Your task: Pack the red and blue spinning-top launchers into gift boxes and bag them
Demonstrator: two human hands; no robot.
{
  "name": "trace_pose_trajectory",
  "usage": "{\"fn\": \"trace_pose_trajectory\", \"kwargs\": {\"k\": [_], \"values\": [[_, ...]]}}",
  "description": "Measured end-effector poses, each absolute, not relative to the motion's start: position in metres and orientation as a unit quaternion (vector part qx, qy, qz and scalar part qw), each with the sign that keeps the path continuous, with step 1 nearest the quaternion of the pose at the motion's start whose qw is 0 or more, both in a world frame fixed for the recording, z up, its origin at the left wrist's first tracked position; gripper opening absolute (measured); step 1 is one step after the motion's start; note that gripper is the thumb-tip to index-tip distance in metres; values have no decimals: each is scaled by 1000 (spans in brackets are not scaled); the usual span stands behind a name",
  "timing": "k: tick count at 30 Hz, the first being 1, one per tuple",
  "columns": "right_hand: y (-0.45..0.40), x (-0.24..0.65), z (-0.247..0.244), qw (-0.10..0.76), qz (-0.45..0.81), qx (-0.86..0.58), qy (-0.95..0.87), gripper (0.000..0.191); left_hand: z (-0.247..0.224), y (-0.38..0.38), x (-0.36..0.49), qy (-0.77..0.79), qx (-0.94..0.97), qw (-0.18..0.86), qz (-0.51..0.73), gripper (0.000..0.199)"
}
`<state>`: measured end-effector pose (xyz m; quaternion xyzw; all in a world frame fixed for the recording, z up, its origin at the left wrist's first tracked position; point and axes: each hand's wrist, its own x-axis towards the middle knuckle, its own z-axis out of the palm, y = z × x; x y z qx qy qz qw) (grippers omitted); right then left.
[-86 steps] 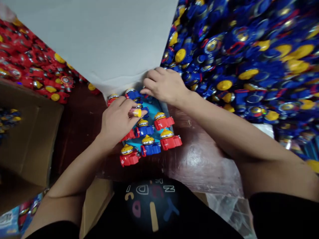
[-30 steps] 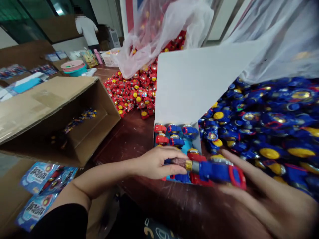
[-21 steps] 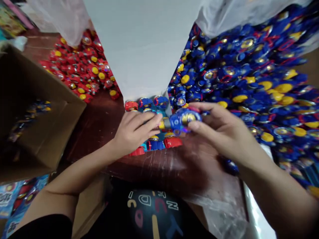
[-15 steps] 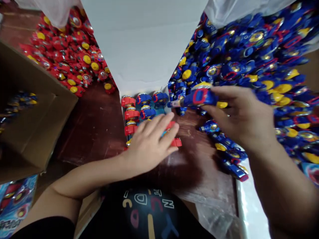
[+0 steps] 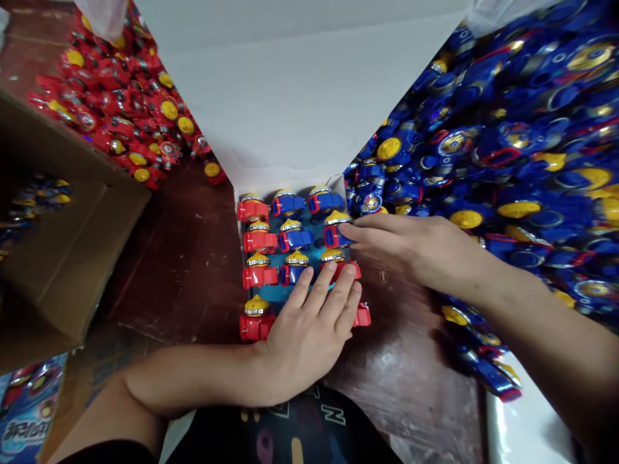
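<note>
My right hand [image 5: 411, 248] has its fingertips on the right end of a blue spinning-top toy [image 5: 333, 236], which sits in the right column of a shallow white box [image 5: 236, 193]. This toy has a yellow pointed cap, a silver ring and a red outline. My left hand [image 5: 309, 328] lies flat with fingers stretched over the box's near part, covering some toys there. Red spinning-top toys [image 5: 260, 242] line the left column. More blue toys [image 5: 294, 240] stand in the middle column and at the far right corner. A red toy [image 5: 345, 269] shows beyond my left fingertips.
The box's white lid [image 5: 300, 103] stands raised at the back. A heap of red toys [image 5: 126, 96] lies left, and a large heap of blue toys [image 5: 483, 142] lies right. An opened cardboard carton [image 5: 72, 258] is at the left edge of the brown table [image 5: 178, 258].
My right hand has brought the blue toy leftward from above the table into the box's right column. My left hand stays flat on the toys. The view has shifted slightly.
</note>
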<state>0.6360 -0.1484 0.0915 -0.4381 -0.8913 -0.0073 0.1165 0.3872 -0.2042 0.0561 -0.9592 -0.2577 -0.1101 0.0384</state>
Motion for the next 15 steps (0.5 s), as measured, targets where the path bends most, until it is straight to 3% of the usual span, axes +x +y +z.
{"fn": "trace_pose_trajectory", "kwargs": {"k": [3, 6, 9, 12, 15], "values": [[-132, 631, 89, 84, 0, -453, -888, 36, 68, -198, 377, -249, -960, -13, -128, 68], [-138, 640, 79, 119, 22, -480, -869, 39, 68, -182, 335, -233, -939, -112, -227, 79], [-163, 654, 51, 254, 92, -500, -823, 52, 34, -168, 283, -243, -866, -181, -398, 104], [-185, 643, 10, 421, 270, -516, -696, 71, -20, -169, 266, -298, -828, -232, -414, 135], [-194, 603, -22, 488, 424, -504, -573, 80, -57, -180, 288, -375, -754, -310, -442, 136]]}}
